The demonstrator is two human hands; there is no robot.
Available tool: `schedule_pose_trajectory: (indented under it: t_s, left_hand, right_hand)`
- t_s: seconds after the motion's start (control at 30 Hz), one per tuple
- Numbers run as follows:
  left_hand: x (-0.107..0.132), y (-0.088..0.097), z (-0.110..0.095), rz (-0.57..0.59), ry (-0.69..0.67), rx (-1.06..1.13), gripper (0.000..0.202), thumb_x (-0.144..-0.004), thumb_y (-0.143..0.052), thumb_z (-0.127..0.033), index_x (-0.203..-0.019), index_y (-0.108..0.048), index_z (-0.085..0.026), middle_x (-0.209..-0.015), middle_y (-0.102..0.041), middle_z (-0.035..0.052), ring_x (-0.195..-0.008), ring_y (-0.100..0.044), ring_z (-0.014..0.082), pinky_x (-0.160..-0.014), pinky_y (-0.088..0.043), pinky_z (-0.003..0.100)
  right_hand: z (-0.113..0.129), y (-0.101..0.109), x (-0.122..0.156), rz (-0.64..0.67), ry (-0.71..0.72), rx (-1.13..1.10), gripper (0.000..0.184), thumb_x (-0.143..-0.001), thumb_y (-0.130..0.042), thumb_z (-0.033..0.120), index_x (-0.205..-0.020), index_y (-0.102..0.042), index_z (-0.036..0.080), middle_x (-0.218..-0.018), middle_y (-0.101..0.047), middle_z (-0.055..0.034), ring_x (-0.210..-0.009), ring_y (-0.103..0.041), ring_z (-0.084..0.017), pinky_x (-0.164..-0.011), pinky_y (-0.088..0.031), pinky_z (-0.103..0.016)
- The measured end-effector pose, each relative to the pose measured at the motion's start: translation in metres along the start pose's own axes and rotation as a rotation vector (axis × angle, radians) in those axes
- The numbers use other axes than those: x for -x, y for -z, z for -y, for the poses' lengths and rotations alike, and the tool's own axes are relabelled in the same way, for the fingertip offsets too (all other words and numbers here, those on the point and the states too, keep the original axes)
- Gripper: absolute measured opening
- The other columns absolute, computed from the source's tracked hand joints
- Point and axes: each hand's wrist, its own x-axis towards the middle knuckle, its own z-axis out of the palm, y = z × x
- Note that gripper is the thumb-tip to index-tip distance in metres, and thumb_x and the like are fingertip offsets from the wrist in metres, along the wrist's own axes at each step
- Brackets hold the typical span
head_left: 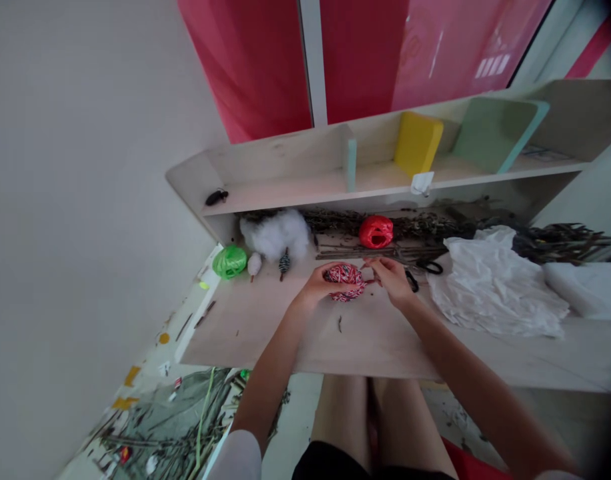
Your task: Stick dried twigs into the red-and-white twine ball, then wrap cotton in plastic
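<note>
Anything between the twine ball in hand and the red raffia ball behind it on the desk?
Yes: thin dry sticks lie across the desk between the red-and-white twine ball, held at the left hand with the right hand beside it, and the red raffia ball.

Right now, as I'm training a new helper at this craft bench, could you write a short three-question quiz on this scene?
1. Which lies farther from the right hand: the green twine ball or the red twine ball?
2. True or false: the yellow block sits on the shelf above the desk.
3. Fill in the blank: the left hand holds a ____.

Key: 1. The green twine ball. 2. True. 3. red-and-white twine ball.
</note>
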Motion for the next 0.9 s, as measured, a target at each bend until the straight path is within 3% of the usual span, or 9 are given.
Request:
schedule_pose_trajectory:
  t_s: [0.07, 0.23, 0.43, 0.53, 0.63, 0.73, 0.9]
  left_hand:
    - [-0.001, -0.002, 0.002, 0.021, -0.005, -0.087, 0.059, -0.046, -0.089, -0.027, -0.1, -0.07, -0.014, -0.096, -0.071, 0.0071, -0.092, -0.065, 0.0218, -0.089, -0.05, 0.036]
    - [-0.003, -0.004, 0.012, 0.032, -0.013, -0.17, 0.058, -0.048, -0.089, -0.029, -0.099, -0.065, -0.015, -0.102, -0.067, 0.0086, -0.098, -0.063, 0.0231, -0.093, -0.048, 0.039]
    - [-0.007, -0.002, 0.019, -0.128, -0.11, -0.123, 0.08, -0.044, -0.09, -0.025, -0.114, -0.052, -0.021, -0.128, -0.056, 0.0119, -0.112, -0.058, 0.0233, -0.1, -0.043, 0.04]
    - [-0.009, -0.001, 0.019, -0.153, -0.112, -0.186, 0.072, -0.055, -0.086, -0.033, -0.117, -0.052, -0.019, -0.118, -0.063, 0.0116, -0.107, -0.061, 0.0225, -0.097, -0.046, 0.039]
    - [-0.01, -0.001, 0.019, -0.195, -0.152, -0.36, 0.052, -0.066, -0.077, -0.045, -0.107, -0.06, -0.017, -0.105, -0.068, 0.0096, -0.098, -0.063, 0.0216, -0.09, -0.048, 0.035]
    - [-0.009, -0.001, 0.018, -0.259, -0.207, -0.535, 0.045, -0.075, -0.066, -0.054, -0.102, -0.063, -0.018, -0.098, -0.069, 0.007, -0.089, -0.063, 0.0197, -0.084, -0.048, 0.033]
    - [-0.009, -0.001, 0.016, -0.371, -0.259, -0.618, 0.042, -0.076, -0.064, -0.055, -0.098, -0.064, -0.02, -0.093, -0.067, 0.0059, -0.086, -0.061, 0.0195, -0.085, -0.045, 0.032]
  right_hand:
    - [0.003, 0.0, 0.0, -0.081, 0.013, -0.001, 0.022, -0.066, -0.062, 0.04, -0.062, -0.064, 0.019, -0.059, -0.06, -0.0001, -0.049, -0.042, -0.009, -0.045, -0.03, -0.023]
    - [0.011, -0.002, 0.004, -0.08, 0.045, -0.037, 0.018, -0.063, -0.061, 0.035, -0.059, -0.063, 0.018, -0.062, -0.061, -0.0012, -0.052, -0.045, -0.01, -0.047, -0.03, -0.023]
    - [0.015, -0.006, 0.008, -0.046, 0.066, -0.088, 0.02, -0.062, -0.063, 0.037, -0.056, -0.057, 0.019, -0.06, -0.06, 0.0003, -0.044, -0.032, -0.006, -0.042, -0.021, -0.022]
    - [0.015, -0.007, 0.01, 0.01, 0.058, -0.093, 0.026, -0.064, -0.065, 0.042, -0.056, -0.055, 0.019, -0.054, -0.054, 0.0024, -0.041, -0.026, -0.005, -0.041, -0.018, -0.023]
    - [0.013, -0.007, 0.011, 0.048, 0.058, -0.075, 0.028, -0.066, -0.066, 0.044, -0.057, -0.057, 0.02, -0.049, -0.047, 0.0041, -0.041, -0.025, -0.006, -0.041, -0.017, -0.024]
    - [0.011, -0.007, 0.01, 0.052, 0.061, -0.071, 0.03, -0.066, -0.067, 0.046, -0.057, -0.058, 0.02, -0.048, -0.044, 0.0044, -0.042, -0.025, -0.006, -0.042, -0.017, -0.024]
    - [0.016, -0.007, 0.014, 0.106, 0.071, -0.038, 0.034, -0.067, -0.067, 0.051, -0.058, -0.061, 0.019, -0.049, -0.042, 0.0041, -0.044, -0.026, -0.007, -0.042, -0.018, -0.024]
